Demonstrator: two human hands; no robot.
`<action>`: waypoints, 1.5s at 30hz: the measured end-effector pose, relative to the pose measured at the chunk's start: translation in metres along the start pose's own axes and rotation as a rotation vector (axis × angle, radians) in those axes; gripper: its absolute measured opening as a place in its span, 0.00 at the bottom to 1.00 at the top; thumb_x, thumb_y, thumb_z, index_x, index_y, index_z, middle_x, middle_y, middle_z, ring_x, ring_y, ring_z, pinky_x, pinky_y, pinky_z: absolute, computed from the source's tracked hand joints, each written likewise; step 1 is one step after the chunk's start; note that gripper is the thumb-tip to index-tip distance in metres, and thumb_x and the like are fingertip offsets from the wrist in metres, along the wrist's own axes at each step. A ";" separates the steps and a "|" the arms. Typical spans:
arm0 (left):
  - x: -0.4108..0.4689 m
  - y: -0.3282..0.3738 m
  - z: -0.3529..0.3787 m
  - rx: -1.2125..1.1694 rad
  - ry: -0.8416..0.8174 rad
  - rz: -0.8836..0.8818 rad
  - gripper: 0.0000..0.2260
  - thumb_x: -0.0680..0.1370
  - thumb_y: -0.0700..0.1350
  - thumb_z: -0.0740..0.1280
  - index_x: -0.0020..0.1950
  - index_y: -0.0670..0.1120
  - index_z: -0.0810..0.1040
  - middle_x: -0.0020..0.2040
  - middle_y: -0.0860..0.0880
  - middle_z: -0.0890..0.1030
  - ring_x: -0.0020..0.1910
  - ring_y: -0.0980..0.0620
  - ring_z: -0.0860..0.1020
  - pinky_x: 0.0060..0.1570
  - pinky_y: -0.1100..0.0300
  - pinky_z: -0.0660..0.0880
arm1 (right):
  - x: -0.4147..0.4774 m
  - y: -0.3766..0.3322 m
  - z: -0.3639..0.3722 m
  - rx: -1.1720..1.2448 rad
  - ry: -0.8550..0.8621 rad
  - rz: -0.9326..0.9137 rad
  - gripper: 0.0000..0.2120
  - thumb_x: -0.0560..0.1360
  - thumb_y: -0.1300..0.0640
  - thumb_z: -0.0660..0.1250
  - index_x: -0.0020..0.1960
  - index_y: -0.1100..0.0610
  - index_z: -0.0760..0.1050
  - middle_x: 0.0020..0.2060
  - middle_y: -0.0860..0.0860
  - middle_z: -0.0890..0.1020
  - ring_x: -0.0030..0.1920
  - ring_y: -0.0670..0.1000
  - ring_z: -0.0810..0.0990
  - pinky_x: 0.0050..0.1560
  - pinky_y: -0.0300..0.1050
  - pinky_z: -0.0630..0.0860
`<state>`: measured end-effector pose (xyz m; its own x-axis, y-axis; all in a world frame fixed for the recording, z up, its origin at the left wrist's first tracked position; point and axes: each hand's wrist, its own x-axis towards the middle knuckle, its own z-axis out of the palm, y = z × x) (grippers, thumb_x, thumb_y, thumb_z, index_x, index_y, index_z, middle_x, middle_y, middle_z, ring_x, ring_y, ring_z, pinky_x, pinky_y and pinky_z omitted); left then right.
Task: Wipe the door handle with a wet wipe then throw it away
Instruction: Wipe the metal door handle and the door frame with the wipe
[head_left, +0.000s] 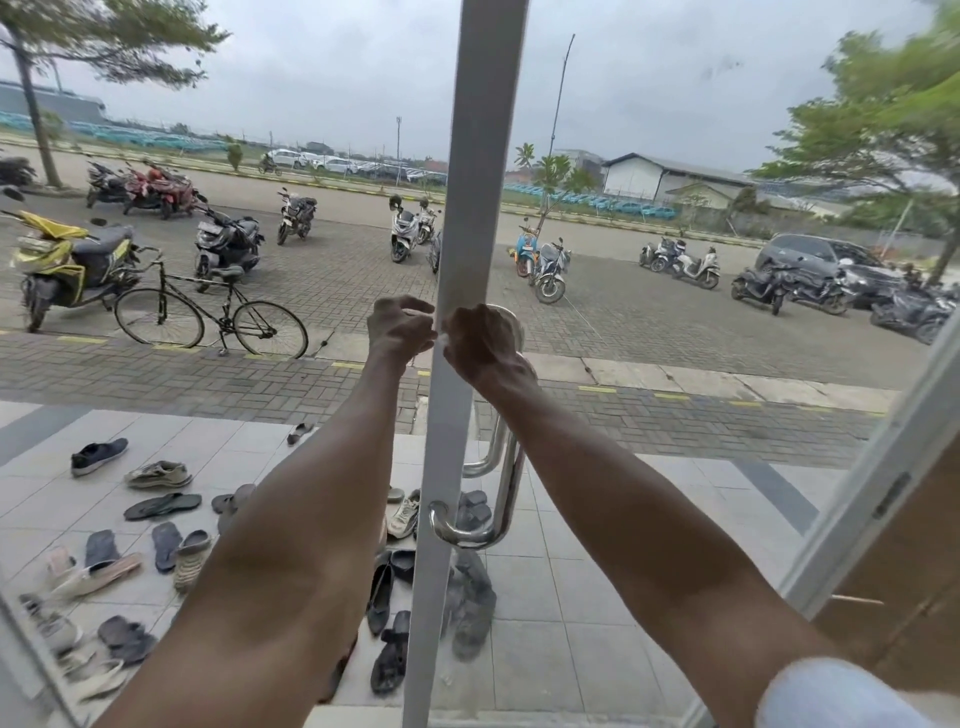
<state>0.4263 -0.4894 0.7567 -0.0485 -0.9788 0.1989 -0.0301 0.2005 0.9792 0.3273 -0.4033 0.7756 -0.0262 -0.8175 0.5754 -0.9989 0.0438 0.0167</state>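
The fingers (415, 312) of the left hand (400, 325) are curled in and pinched together, close to the white door frame (467, 208). The fingers of the right hand (485, 338) are curled too, up at the top end of the door handle (501, 483). A tiny bit of white shows between the two hands; that is probably the wet wipe (443, 339) (it is too small to be sure). I cannot tell which hand really holds it, or if both do.

The handle is a shiny metal bar. It runs down the right side of the frame and bends in at the bottom. Most of the bar below the hands is bare and in plain sight.

The job looks like it is just at its start, at the top of the bar. To do it well, I think the wipe should go flat around the bar, not stay in a little ball. One hand can hug the bar through the wipe and slide slowly down to the bottom bend. The back of the bar needs a rub too, so a small twist on the way down would help. The other hand could rest on the frame so the door does not swing.

No bin can be seen here, so it has to be found later.
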 end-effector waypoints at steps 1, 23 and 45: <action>0.000 0.000 0.000 -0.005 -0.007 0.000 0.08 0.72 0.33 0.70 0.43 0.46 0.82 0.49 0.36 0.83 0.41 0.43 0.85 0.36 0.59 0.80 | -0.001 -0.003 0.001 -0.049 0.007 -0.024 0.08 0.78 0.59 0.66 0.54 0.57 0.84 0.47 0.57 0.86 0.49 0.58 0.86 0.49 0.51 0.81; 0.007 0.015 0.003 0.195 -0.009 0.119 0.20 0.68 0.32 0.70 0.58 0.46 0.82 0.52 0.43 0.82 0.51 0.43 0.83 0.46 0.47 0.83 | -0.006 0.009 0.014 -0.251 -0.003 -0.241 0.13 0.78 0.64 0.62 0.56 0.55 0.83 0.52 0.56 0.85 0.51 0.60 0.85 0.50 0.51 0.79; 0.001 0.025 0.018 0.341 0.151 0.237 0.17 0.68 0.46 0.79 0.54 0.44 0.81 0.49 0.45 0.86 0.48 0.51 0.84 0.51 0.61 0.78 | -0.018 0.013 0.020 -0.375 0.101 -0.273 0.16 0.75 0.68 0.59 0.57 0.59 0.80 0.47 0.54 0.85 0.45 0.57 0.86 0.41 0.49 0.79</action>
<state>0.4078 -0.4848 0.7810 0.0516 -0.8942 0.4447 -0.3648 0.3977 0.8419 0.3139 -0.4000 0.7492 0.2580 -0.7685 0.5855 -0.8852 0.0547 0.4619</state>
